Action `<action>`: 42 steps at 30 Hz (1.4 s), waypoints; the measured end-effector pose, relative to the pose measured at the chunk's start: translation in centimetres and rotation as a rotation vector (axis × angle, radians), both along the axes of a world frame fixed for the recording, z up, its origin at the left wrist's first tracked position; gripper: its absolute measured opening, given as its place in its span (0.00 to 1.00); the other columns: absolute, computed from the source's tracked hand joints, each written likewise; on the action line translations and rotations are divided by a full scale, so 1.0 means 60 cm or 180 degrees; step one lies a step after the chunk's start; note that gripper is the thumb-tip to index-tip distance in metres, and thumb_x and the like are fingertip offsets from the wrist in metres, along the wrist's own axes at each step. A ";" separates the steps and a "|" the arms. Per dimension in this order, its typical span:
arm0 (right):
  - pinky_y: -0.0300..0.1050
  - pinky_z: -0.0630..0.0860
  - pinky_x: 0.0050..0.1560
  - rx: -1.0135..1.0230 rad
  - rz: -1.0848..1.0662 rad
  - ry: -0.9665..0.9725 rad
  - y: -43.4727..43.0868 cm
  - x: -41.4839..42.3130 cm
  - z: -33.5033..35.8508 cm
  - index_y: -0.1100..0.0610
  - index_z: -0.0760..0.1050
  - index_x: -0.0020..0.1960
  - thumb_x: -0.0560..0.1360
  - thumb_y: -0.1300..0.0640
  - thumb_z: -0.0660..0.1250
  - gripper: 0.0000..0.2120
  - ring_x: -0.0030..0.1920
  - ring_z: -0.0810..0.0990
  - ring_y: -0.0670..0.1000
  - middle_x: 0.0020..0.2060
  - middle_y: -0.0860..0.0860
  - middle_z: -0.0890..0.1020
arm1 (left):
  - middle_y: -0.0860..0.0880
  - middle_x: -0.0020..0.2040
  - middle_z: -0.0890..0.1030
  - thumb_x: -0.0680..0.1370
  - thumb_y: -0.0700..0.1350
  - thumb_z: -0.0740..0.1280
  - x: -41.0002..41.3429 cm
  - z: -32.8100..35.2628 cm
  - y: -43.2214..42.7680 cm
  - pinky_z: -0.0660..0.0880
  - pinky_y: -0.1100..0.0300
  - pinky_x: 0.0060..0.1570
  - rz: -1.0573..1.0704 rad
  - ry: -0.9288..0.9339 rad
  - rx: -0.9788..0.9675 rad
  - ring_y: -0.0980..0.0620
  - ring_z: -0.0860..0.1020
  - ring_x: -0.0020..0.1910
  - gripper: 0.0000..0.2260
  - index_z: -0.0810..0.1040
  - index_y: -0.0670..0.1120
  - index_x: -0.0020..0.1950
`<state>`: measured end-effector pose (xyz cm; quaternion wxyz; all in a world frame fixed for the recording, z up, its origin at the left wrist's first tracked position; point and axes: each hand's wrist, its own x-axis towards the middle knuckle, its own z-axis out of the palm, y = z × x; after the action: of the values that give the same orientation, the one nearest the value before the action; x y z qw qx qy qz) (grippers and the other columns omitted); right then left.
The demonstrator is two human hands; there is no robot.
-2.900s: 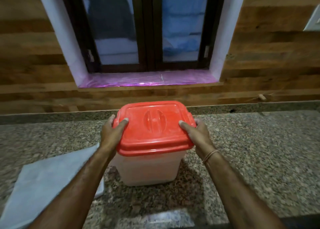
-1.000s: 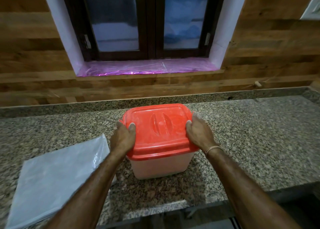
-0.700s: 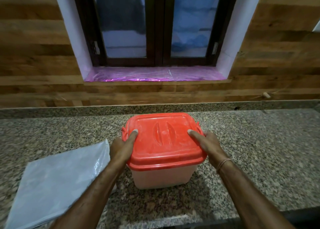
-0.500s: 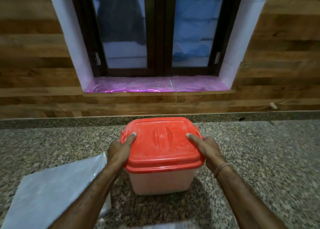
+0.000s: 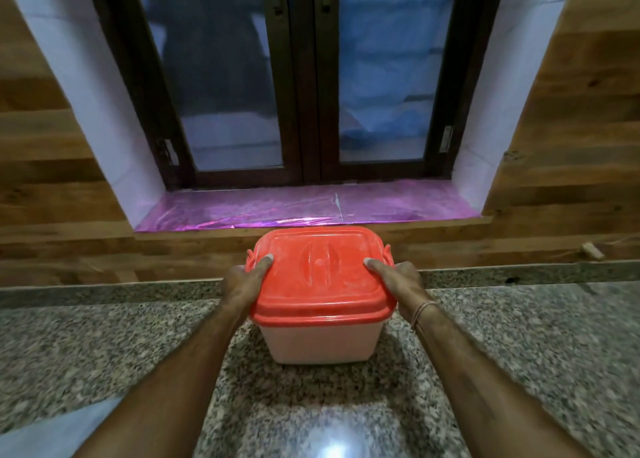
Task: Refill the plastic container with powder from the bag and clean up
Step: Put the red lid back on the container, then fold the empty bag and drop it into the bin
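At the lower left corner of the frame a pale sheet of plastic, most likely the bag [image 5: 52, 430], lies flat on the granite tabletop [image 5: 536, 353], cut off by the frame edge and well apart from the container. A bright glare sits on the stone at the bottom centre. Both forearms run up from the lower corners and meet at the middle of the frame, where the plastic container [image 5: 320, 341] stands upright on the tabletop, its pale, translucent body closed by the red lid [image 5: 318, 277].

The left hand [image 5: 242, 284] clasps the left edge of the lid and the right hand [image 5: 398, 281] the right edge. Each thumb lies flat on top of the lid; the other fingers curl down over the sides, hidden behind the rim. So both hands are closed on the container, one to each side, equally near. A thin band circles the right wrist.

The container's long axis runs left to right across the picture, from hand to hand, and the moulded grip at the lid's centre runs near to far. A small red latch shows at each end, just by the hands. With the lid on, the coming step is probably either lifting the lid off or shifting the box, which would call for an even pull from both sides.

Beyond it lie the tabletop's raised back edge, the wooden wall, a sill covered in pink film [image 5: 304, 208], and the dark-framed window [image 5: 304, 77].
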<state>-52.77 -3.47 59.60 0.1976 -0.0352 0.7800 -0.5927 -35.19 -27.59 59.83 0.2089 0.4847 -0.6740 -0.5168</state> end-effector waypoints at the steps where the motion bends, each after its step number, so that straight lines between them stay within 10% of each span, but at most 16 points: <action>1: 0.41 0.82 0.35 0.0004 0.0002 -0.0013 -0.004 -0.007 -0.010 0.62 0.85 0.47 0.67 0.41 0.79 0.23 0.37 0.87 0.52 0.38 0.53 0.88 | 0.41 0.47 0.88 0.64 0.72 0.73 -0.009 -0.009 -0.005 0.84 0.46 0.51 0.0022 0.0031 -0.0002 0.41 0.86 0.45 0.36 0.86 0.41 0.53; 5: 0.55 0.87 0.50 -0.0101 -0.0066 0.0014 -0.026 -0.036 -0.043 0.60 0.87 0.47 0.61 0.35 0.77 0.29 0.41 0.89 0.54 0.39 0.52 0.89 | 0.42 0.49 0.87 0.72 0.66 0.74 -0.044 -0.021 -0.024 0.83 0.52 0.47 0.0046 0.0020 0.0022 0.43 0.85 0.44 0.29 0.85 0.41 0.55; 12: 0.50 0.86 0.48 -0.0209 -0.0117 0.0064 -0.043 -0.048 -0.051 0.60 0.86 0.45 0.68 0.41 0.78 0.21 0.42 0.88 0.54 0.39 0.53 0.89 | 0.44 0.45 0.88 0.60 0.76 0.69 -0.055 -0.036 -0.045 0.83 0.46 0.54 0.0086 -0.0066 -0.0082 0.42 0.86 0.45 0.39 0.87 0.44 0.51; 21: 0.53 0.82 0.48 -0.0278 -0.0451 0.0335 0.002 0.022 -0.068 0.61 0.83 0.52 0.70 0.24 0.65 0.38 0.46 0.86 0.56 0.45 0.56 0.88 | 0.47 0.55 0.83 0.81 0.66 0.61 0.080 -0.066 0.017 0.77 0.52 0.57 -0.0080 -0.0067 -0.0588 0.43 0.82 0.57 0.26 0.79 0.45 0.63; 25: 0.53 0.77 0.59 -0.0383 -0.0961 0.0265 -0.001 0.220 -0.129 0.61 0.73 0.67 0.82 0.41 0.62 0.25 0.58 0.81 0.59 0.59 0.57 0.82 | 0.42 0.70 0.78 0.73 0.74 0.63 0.283 -0.171 -0.002 0.75 0.44 0.67 0.0069 -0.0786 -0.0305 0.39 0.77 0.67 0.42 0.71 0.44 0.75; 35: 0.50 0.79 0.54 0.0904 0.1660 0.0048 -0.180 0.659 -0.283 0.58 0.75 0.60 0.74 0.48 0.77 0.22 0.53 0.81 0.54 0.53 0.53 0.80 | 0.33 0.78 0.63 0.76 0.68 0.68 0.697 -0.259 -0.097 0.60 0.37 0.73 0.0653 -0.2371 -0.0491 0.33 0.61 0.77 0.45 0.58 0.43 0.82; 42: 0.50 0.82 0.54 0.1188 0.1423 -0.0181 -0.234 0.689 -0.316 0.61 0.78 0.60 0.66 0.45 0.80 0.30 0.53 0.83 0.57 0.53 0.55 0.84 | 0.33 0.80 0.62 0.71 0.62 0.77 0.825 -0.301 -0.138 0.62 0.39 0.76 0.0875 -0.2168 -0.0101 0.32 0.63 0.78 0.52 0.55 0.38 0.82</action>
<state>-11.43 -17.53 40.63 0.3480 -0.1526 0.8427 -0.3814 14.34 -35.89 41.80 0.0476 0.7117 -0.6414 -0.2825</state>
